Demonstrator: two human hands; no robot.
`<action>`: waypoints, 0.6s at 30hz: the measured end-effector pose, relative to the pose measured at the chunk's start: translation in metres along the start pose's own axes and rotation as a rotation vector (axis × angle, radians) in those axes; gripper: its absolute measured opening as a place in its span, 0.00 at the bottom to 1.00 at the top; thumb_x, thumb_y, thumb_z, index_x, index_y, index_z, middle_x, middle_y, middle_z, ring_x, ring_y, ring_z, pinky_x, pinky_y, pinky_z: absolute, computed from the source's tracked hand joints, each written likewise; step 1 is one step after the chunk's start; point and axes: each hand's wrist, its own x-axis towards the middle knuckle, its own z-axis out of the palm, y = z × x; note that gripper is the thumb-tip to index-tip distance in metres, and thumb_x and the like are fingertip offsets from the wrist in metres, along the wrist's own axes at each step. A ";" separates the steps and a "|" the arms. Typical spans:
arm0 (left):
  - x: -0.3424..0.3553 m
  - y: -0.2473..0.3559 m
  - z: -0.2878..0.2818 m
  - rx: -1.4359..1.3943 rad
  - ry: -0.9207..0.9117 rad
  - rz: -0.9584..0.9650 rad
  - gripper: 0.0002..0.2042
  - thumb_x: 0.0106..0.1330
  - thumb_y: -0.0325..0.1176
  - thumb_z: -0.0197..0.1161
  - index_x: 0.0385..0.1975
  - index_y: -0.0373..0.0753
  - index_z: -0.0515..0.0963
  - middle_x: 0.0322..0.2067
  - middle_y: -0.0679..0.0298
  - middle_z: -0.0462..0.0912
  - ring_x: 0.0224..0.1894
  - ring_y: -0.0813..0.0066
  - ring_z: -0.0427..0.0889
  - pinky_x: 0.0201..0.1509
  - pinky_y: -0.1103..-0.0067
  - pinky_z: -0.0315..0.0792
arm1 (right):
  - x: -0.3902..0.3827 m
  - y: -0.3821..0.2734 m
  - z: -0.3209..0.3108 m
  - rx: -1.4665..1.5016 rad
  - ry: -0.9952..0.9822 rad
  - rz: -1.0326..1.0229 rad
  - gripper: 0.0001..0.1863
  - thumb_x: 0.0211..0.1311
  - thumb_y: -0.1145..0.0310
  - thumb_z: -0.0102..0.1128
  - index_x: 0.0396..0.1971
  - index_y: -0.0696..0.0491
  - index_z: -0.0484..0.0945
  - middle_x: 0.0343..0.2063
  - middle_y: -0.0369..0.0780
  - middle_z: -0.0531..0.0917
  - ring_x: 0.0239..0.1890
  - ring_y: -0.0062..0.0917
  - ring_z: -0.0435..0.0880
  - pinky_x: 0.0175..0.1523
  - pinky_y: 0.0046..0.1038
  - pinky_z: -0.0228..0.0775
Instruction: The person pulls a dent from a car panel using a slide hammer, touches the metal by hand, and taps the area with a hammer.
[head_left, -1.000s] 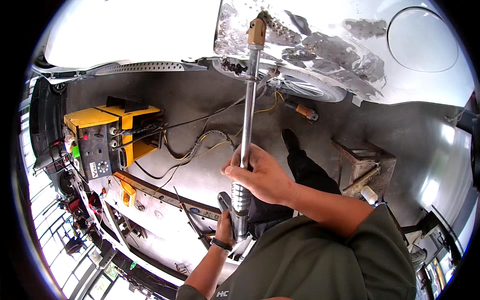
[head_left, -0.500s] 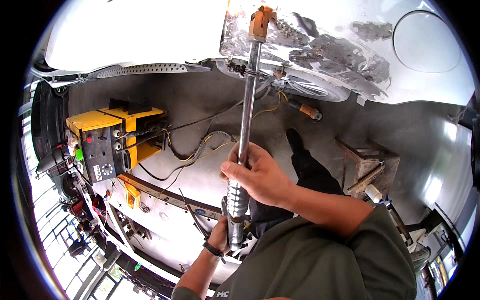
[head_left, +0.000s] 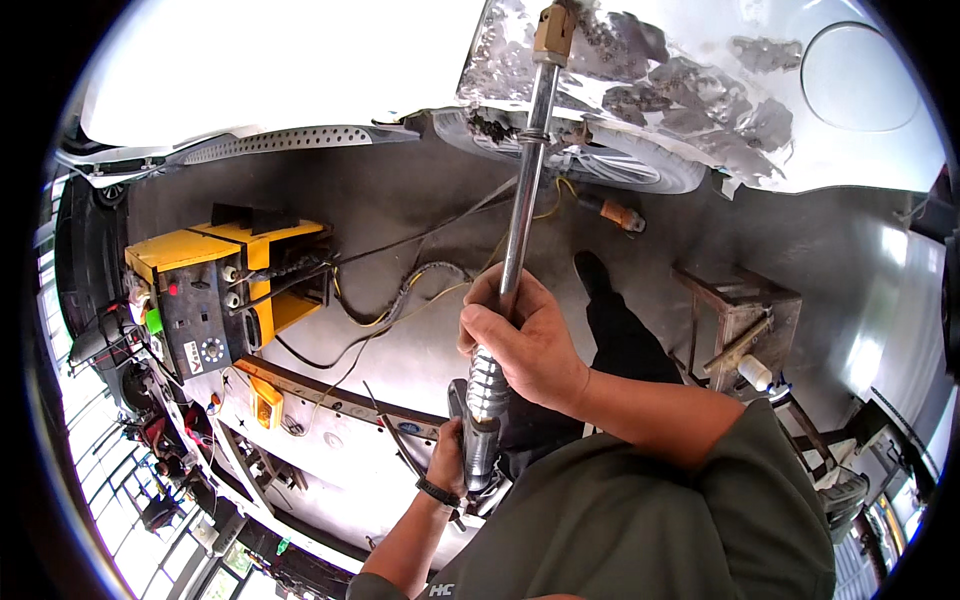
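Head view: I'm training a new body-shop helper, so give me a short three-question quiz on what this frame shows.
1. True or false: both hands grip the puller rod.
2. Which hand is higher on the rod? A) left hand B) right hand C) neither, they are level
3. Fill in: the rod's far tip meets the sanded, dented white ____ of the car.

Key
1. True: the right hand wraps the shaft and the left hand holds the grip end.
2. B: it sits just above the ribbed weight.
3. Panel, above the wheel. The yellow welder box stands on the floor to the left.
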 end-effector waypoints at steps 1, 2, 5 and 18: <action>0.001 0.002 -0.002 0.001 -0.003 0.005 0.22 0.76 0.52 0.45 0.47 0.40 0.79 0.34 0.63 0.86 0.32 0.69 0.88 0.40 0.71 0.86 | 0.001 -0.001 0.000 -0.002 -0.003 -0.005 0.09 0.71 0.74 0.62 0.45 0.55 0.72 0.29 0.35 0.80 0.33 0.19 0.82 0.40 0.25 0.74; 0.001 0.004 -0.006 0.044 0.046 0.059 0.22 0.76 0.51 0.46 0.48 0.39 0.79 0.34 0.63 0.86 0.32 0.70 0.87 0.41 0.71 0.85 | 0.001 -0.002 -0.001 -0.018 -0.017 0.014 0.10 0.70 0.75 0.62 0.46 0.55 0.72 0.32 0.36 0.80 0.36 0.20 0.82 0.43 0.26 0.75; 0.010 -0.015 -0.024 0.299 0.326 0.523 0.19 0.77 0.48 0.50 0.50 0.38 0.77 0.36 0.63 0.83 0.38 0.73 0.84 0.44 0.74 0.80 | 0.007 -0.006 -0.005 -0.111 -0.069 0.036 0.13 0.70 0.75 0.62 0.49 0.56 0.71 0.40 0.38 0.80 0.42 0.22 0.83 0.47 0.27 0.76; 0.014 -0.004 -0.006 0.004 -0.230 -0.269 0.19 0.77 0.53 0.54 0.50 0.44 0.77 0.27 0.62 0.85 0.24 0.71 0.87 0.26 0.74 0.84 | -0.013 -0.033 -0.021 -0.370 -0.113 0.184 0.12 0.68 0.72 0.66 0.44 0.55 0.71 0.44 0.40 0.82 0.41 0.15 0.78 0.47 0.24 0.73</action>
